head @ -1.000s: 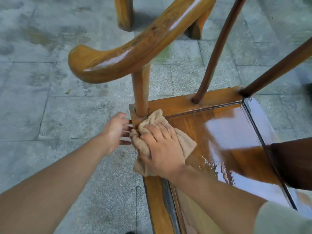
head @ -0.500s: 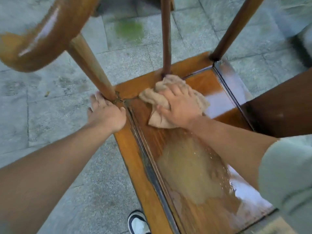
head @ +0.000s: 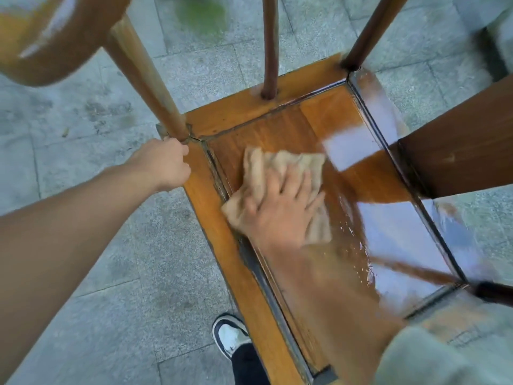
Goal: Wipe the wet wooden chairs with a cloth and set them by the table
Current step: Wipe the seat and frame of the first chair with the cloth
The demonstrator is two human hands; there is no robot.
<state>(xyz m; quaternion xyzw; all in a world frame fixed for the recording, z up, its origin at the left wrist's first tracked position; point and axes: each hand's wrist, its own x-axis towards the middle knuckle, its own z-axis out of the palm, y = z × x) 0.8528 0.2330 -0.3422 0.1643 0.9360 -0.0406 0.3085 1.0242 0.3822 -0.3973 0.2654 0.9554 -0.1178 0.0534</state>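
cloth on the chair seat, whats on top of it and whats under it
The right hand lies flat on the cloth, fingers spread. The cloth rests on the wet wooden seat. Whether the wood beneath it is dry cannot be seen; the cloth covers it.

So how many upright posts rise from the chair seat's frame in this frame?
3 clearly: a light corner post by the left hand, a thin dark spindle mid-rail, and a dark post at the far right corner. Others may lie outside the view.

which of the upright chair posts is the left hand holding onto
The light tan post at the seat's near-left corner; the left hand grips its base. The two darker posts stand farther right, untouched.
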